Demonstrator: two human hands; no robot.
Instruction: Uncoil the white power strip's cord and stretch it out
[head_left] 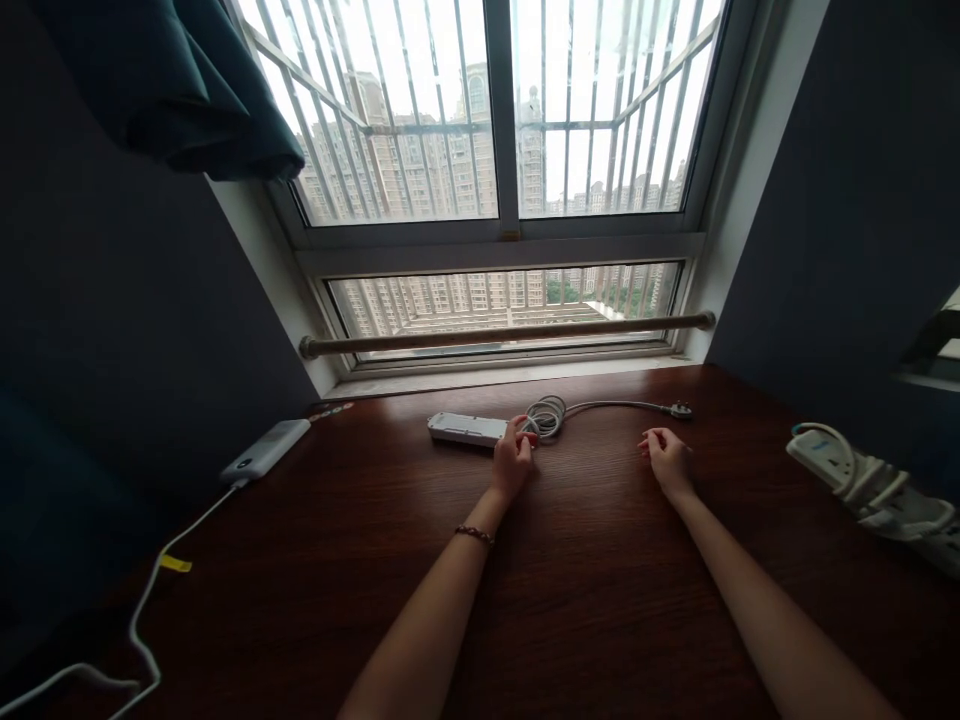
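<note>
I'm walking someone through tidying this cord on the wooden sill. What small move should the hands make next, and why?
Probably the right hand should reach forward for the plug. The left hand already touches the power strip beside the coiled cord, while the right hand rests open on the wooden surface, holding nothing, and the cord's straight end lies loose just beyond it.

Both forearms are bare, with no sleeves in view. The left hand has a thin beaded bracelet at the wrist, well back from the fingers; fingernails on both hands look red.
</note>
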